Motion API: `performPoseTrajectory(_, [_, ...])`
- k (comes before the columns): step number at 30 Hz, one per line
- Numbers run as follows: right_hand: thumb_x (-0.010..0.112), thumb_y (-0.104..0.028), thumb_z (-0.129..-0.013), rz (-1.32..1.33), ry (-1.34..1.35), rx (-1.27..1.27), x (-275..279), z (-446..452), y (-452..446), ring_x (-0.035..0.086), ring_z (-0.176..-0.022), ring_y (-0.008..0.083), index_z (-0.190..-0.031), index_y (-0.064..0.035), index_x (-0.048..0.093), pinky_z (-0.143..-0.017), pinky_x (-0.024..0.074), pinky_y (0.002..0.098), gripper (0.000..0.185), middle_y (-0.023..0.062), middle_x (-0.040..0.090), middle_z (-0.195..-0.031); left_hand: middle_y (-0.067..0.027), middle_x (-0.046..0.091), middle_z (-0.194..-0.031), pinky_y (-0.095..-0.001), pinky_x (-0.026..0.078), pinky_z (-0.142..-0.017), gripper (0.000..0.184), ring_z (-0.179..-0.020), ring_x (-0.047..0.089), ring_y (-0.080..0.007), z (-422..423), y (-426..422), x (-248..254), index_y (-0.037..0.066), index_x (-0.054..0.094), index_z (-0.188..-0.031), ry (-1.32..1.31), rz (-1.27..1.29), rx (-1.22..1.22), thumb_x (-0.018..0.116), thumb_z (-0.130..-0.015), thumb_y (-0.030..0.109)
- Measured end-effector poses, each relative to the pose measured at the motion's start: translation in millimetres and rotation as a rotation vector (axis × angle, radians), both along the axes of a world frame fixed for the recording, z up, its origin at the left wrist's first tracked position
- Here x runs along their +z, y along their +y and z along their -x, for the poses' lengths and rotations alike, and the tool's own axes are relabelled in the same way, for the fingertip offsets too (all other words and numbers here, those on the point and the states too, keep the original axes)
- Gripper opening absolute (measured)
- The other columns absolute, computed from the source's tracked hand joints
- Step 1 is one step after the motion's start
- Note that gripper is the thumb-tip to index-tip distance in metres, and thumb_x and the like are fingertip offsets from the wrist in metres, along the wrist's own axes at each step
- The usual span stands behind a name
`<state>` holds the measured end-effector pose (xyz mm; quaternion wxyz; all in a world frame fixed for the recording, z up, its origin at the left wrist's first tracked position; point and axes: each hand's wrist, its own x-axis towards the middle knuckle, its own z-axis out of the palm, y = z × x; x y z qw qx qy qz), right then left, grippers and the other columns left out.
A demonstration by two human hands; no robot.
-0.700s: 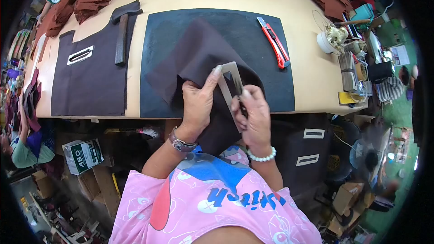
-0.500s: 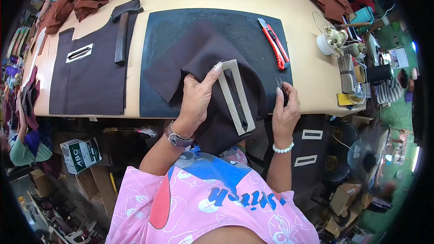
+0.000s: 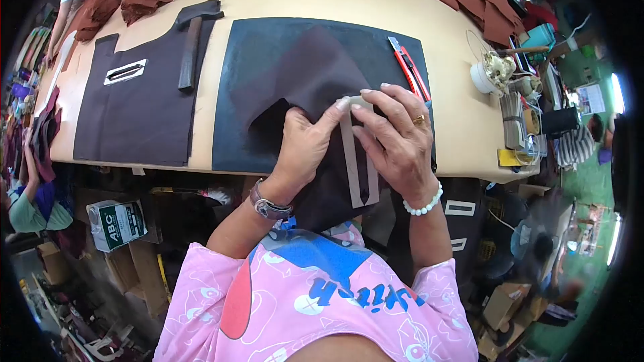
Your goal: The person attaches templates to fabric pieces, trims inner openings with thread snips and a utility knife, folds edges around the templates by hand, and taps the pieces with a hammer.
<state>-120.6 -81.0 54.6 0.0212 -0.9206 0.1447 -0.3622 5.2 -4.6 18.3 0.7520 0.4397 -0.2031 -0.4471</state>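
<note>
We are looking forward and steeply down from one head-worn camera, facing a black mat (image 3: 249,53) at close range. Our wide, dark-rimmed view is taking in the wearer's pink shirt (image 3: 315,322) on the mat's near side, the left hand (image 3: 303,146) and right hand (image 3: 405,146) above the mat, and green floor (image 3: 573,194) well to its right.

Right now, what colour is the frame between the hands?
The frame is pale cream, best seen in the head view.

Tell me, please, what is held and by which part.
Left hand grips dark brown fabric at its pale rectangular frame's upper end; right hand touches there.
</note>
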Motion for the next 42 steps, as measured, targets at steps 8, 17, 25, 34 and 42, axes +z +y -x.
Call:
performPoseTrajectory(8, [0.068, -0.007, -0.073, 0.005, 0.068, 0.120, 9, -2, -19, 0.056, -0.103, 0.0204, -0.091, -0.0085, 0.062, -0.092, 0.0408, 0.0395, 0.019, 0.0022, 0.062, -0.097, -0.0056, 0.066, -0.092, -0.0235, 0.049, -0.070, 0.018, -0.080, 0.061, -0.0087, -4, 4, 5, -0.002, 0.064, -0.096, -0.043, -0.015, -0.038, 0.063, -0.087, 0.014])
performPoseTrajectory(17, [0.067, -0.010, -0.075, -0.019, 0.074, 0.153, 5, -2, -17, 0.059, -0.092, 0.0226, -0.085, -0.0062, 0.061, -0.088, 0.0408, 0.0385, 0.013, 0.0038, 0.062, -0.089, -0.0084, 0.065, -0.097, -0.0244, 0.051, -0.072, 0.024, -0.081, 0.063, -0.0120, -5, 4, 3, -0.003, 0.061, -0.101, -0.010, 0.005, -0.087, 0.068, -0.084, 0.012])
performPoseTrajectory(25, [0.065, -0.008, -0.077, -0.238, 0.087, 0.125, 6, -10, -22, 0.061, -0.086, 0.0214, -0.077, -0.0044, 0.058, -0.083, 0.0425, 0.0368, 0.008, 0.0052, 0.062, -0.080, -0.0063, 0.067, -0.091, -0.0252, 0.050, -0.072, 0.016, -0.078, 0.063, -0.0110, -5, 7, 5, -0.001, 0.064, -0.095, -0.048, -0.124, -0.083, 0.065, -0.085, 0.011])
performPoseTrajectory(34, [0.062, -0.010, -0.081, -0.870, 0.071, -0.015, -16, -49, -29, 0.063, -0.066, 0.0302, -0.090, -0.0015, 0.053, -0.062, 0.0483, 0.0360, 0.015, 0.0143, 0.061, -0.068, -0.0065, 0.067, -0.091, -0.0248, 0.050, -0.073, 0.015, -0.081, 0.064, -0.0121, -19, 17, -18, -0.001, 0.064, -0.097, 0.169, -0.063, -0.087, 0.061, -0.087, 0.010])
performPoseTrajectory(42, [0.058, -0.014, -0.085, -0.863, -0.113, 0.075, 4, -51, 38, 0.063, -0.077, 0.0346, -0.111, -0.0039, 0.052, -0.065, 0.0493, 0.0398, 0.028, 0.0185, 0.062, -0.087, -0.0096, 0.065, -0.102, -0.0276, 0.052, -0.078, 0.021, -0.088, 0.064, -0.0156, -36, 24, 10, -0.001, 0.063, -0.105, 0.058, -0.026, 0.258, 0.062, -0.087, 0.010])
